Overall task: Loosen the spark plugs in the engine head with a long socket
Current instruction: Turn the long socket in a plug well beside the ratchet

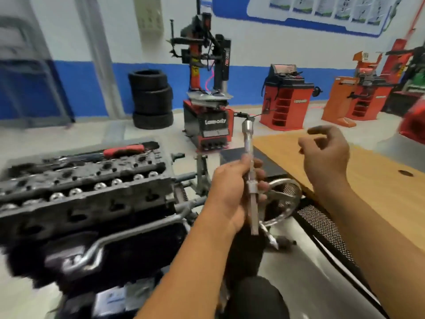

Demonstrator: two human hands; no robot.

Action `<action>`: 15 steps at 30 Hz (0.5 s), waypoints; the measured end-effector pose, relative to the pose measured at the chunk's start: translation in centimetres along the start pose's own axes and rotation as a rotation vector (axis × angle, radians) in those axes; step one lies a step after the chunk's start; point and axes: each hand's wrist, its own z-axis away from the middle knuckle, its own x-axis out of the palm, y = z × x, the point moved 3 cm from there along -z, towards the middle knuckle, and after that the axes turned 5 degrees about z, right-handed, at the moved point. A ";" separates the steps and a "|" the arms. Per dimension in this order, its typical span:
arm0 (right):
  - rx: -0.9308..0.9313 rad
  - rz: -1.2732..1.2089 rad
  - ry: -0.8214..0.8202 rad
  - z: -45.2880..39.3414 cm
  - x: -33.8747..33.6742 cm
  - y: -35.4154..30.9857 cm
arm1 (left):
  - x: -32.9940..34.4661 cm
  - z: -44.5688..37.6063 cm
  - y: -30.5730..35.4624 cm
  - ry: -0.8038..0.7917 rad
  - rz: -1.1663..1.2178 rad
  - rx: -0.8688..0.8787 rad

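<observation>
Head view: the long socket [249, 162] stands nearly upright in mid-air, right of the engine head [87, 189] and apart from it, gripped about its middle by the left hand [232, 194]. The right hand [326, 155] hovers beside it — fingers loosely curled, holding nothing — above the wooden bench [368, 180]. Beyond stand a tyre changer [207, 88] and stacked tyres [151, 97].

I'm looking into a car repair workshop. A tyre changer [207, 93] stands on the floor beside a stack of tyres [151, 99], red wheel balancers [286, 97] line the blue-and-white wall, and an engine head [85, 187] sits on a stand near a wooden bench [377, 180].
</observation>
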 end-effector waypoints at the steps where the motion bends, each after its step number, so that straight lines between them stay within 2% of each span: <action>1: -0.094 -0.038 -0.099 1.0 4.7 -3.0 | -2.6 0.6 3.1 0.042 -0.003 0.075; 4: -0.318 -0.029 -0.359 4.3 17.9 -10.8 | -11.9 3.3 12.4 0.310 -0.050 0.355; 7: -0.450 0.148 -0.731 8.2 29.2 -15.4 | -20.1 7.3 20.1 0.554 -0.047 0.553; 9: -0.570 0.291 -0.911 10.8 34.7 -17.0 | -24.4 9.5 23.7 0.659 -0.001 0.668; 12: -0.844 0.553 -1.025 13.1 39.6 -17.5 | -28.6 10.3 27.0 0.677 0.033 0.816; 15: -0.959 0.692 -1.137 13.3 41.7 -17.1 | -29.8 8.4 28.2 0.592 0.063 0.858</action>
